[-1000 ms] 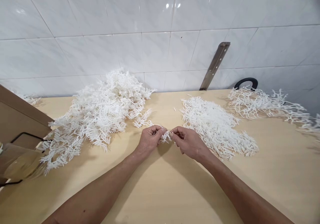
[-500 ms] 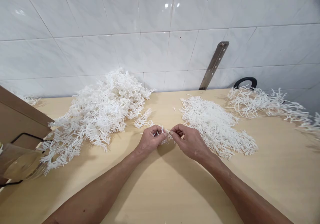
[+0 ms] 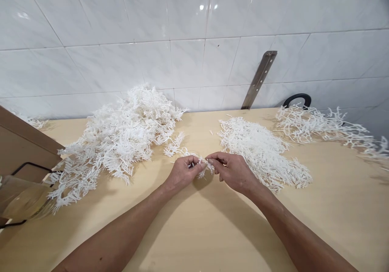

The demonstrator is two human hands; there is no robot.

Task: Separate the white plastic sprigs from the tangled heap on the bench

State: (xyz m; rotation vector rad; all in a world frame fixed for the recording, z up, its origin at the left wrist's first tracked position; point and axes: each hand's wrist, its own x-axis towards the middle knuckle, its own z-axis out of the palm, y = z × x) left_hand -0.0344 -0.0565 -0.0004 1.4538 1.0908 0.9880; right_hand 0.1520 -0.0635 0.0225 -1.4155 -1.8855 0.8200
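Note:
Between my hands is a small white branching plastic sprig (image 3: 201, 172), its thin tips fanning out below my fingers. My left hand (image 3: 186, 170) is closed on it, thumb against the curled forefinger. My right hand (image 3: 231, 170) pinches at the sprig's right side with thumb and forefinger; the exact spot is partly hidden by the fingertips. Just left of the hands lies a loose sprig (image 3: 174, 144). A tall heap of white sprigs (image 3: 121, 130) spreads to the left. Beyond my right hand is a flatter pile of white sprigs (image 3: 258, 148).
On the right, a thicker white branched bunch (image 3: 319, 126) lies near a black ring-shaped object (image 3: 298, 98). A perforated metal strip (image 3: 259, 79) leans on the tiled wall (image 3: 188, 61). At the left are a brown box (image 3: 27, 142) and a clear container (image 3: 26, 199) on the wooden table (image 3: 194, 235).
My right hand has shifted slightly, its fingers now closer over the sprig. More of the sprig's tips show between the hands. The piles have stayed put.

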